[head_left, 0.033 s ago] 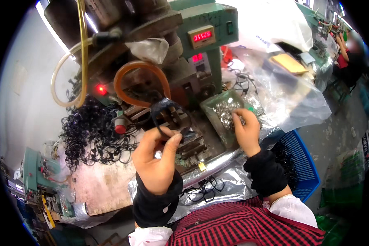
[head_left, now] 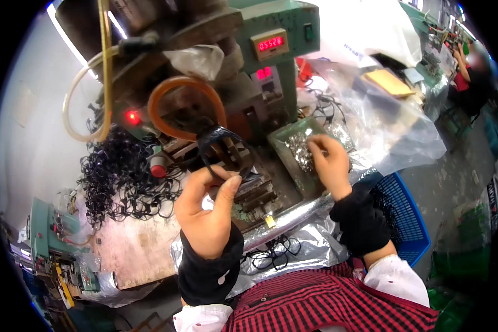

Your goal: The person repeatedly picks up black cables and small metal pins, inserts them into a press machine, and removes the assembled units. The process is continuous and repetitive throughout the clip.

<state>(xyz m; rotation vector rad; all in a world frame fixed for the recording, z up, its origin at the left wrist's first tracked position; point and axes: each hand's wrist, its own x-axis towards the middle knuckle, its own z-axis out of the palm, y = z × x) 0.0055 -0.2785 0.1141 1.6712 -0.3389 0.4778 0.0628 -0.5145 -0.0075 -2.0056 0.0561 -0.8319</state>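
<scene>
Black band loop was pinched in left hand, raised before the press machine.
Right hand was rested fingertips-down in the tray of small metal parts, fingers narrowed on parts.

Bright, even light from above; glare on the clear plastic bags. Fisheye bending and black corners, edges slightly soft.

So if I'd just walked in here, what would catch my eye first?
Probably the left hand at centre, pinching a black elastic loop up before the green press machine. Then the right hand reaching into a tray of small shiny metal pieces, and the heap of black loops at left.
</scene>
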